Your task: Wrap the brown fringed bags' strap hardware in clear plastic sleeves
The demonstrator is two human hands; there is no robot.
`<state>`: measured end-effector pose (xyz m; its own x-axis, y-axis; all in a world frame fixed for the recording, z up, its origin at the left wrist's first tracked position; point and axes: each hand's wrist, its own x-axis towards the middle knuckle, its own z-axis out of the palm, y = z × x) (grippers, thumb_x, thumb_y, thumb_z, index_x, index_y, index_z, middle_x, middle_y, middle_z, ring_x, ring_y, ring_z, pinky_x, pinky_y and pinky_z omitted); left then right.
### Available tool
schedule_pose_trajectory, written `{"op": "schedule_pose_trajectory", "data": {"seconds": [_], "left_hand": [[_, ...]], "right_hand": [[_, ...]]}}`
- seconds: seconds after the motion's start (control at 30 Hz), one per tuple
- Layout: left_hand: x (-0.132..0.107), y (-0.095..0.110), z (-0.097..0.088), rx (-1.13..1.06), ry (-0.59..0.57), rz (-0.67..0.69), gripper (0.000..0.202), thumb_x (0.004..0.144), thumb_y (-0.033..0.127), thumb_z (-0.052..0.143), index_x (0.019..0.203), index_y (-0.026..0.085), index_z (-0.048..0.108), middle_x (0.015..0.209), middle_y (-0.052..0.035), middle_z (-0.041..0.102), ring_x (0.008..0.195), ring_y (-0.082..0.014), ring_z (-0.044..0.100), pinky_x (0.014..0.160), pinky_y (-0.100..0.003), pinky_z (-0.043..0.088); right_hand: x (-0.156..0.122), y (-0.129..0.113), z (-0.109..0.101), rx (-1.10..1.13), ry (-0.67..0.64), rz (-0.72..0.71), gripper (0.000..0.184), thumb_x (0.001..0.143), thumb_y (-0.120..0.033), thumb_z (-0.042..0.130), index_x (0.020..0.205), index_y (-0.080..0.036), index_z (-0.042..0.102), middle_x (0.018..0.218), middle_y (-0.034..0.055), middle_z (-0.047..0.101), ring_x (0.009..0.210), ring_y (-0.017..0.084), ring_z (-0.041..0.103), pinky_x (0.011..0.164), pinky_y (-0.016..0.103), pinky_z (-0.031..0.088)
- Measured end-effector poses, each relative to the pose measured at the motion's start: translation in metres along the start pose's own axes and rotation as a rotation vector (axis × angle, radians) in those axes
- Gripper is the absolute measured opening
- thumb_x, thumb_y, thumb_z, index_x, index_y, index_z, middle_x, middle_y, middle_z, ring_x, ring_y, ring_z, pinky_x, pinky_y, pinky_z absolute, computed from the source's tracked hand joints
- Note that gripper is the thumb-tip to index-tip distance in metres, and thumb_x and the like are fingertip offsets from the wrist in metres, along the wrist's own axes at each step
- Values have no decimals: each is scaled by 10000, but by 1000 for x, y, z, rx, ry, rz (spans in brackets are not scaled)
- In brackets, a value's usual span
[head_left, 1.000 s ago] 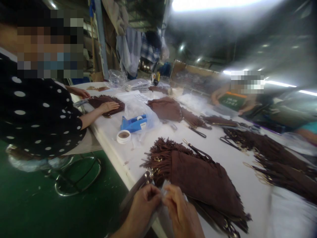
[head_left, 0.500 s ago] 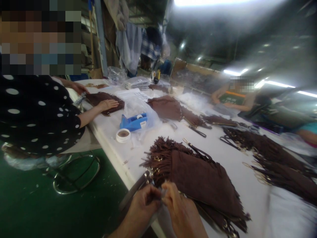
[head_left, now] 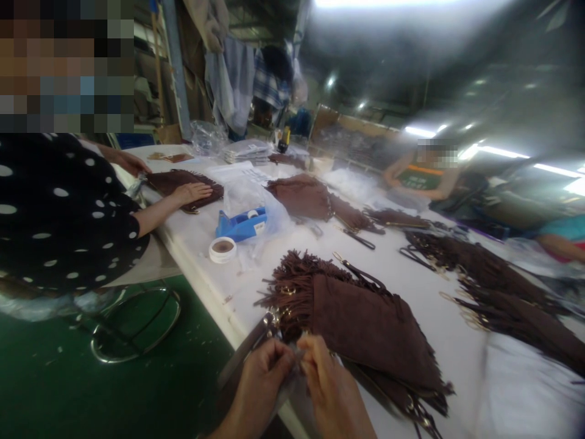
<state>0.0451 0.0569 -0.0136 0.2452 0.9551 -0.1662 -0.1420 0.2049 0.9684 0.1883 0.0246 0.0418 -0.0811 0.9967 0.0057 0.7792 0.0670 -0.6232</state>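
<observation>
At the near edge of the table, my left hand [head_left: 261,385] is closed, thumb and fingers pinched together. My right hand [head_left: 329,385] is beside it, also pinching. A small pale, see-through piece shows between the fingertips, too blurred to name. Just beyond my hands lies a dark brown fringed bag [head_left: 365,329], flat, its fringe toward the left. Gold metal clasps [head_left: 273,320] sit by the fringe, and a brown strap [head_left: 247,347] hangs over the edge next to my left hand. A dark wrist strap [head_left: 363,274] rests along the bag's far side.
A blue tape dispenser [head_left: 242,224] and a white tape roll [head_left: 222,250] stand on the white table [head_left: 256,292]. More brown bags [head_left: 299,196] lie farther back and to the right [head_left: 516,305]. At left, a person in a dotted top [head_left: 59,213] has a hand on another bag.
My view has shifted slightly, so the scene sits a little farther left. My fingertips have moved slightly apart, both hands still pinching. The co-worker's hand stays on the bag.
</observation>
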Motion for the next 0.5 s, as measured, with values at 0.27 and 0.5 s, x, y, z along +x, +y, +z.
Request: {"op": "schedule_pose_trajectory", "data": {"seconds": [0.27,0.5], "left_hand": [[-3,0,3,-85,20,-80,271,809,391,673,761,135,596,695,-25,587,648,-129,488,603,-224,373],[-10,8,8,-272,20,-175,275,791,382,706,804,139,580,686,-21,577,609,-109,472,571,-205,358]], "right_hand": [[-2,-5,6,-38,117,-7,233,944,-223,273,1069,-238,469,764,5,666,682,201,659,577,276,412],[-13,-1,33,221,314,164,142,941,-294,367,965,-252,500,790,-11,649,719,179,639,644,268,416]]}}
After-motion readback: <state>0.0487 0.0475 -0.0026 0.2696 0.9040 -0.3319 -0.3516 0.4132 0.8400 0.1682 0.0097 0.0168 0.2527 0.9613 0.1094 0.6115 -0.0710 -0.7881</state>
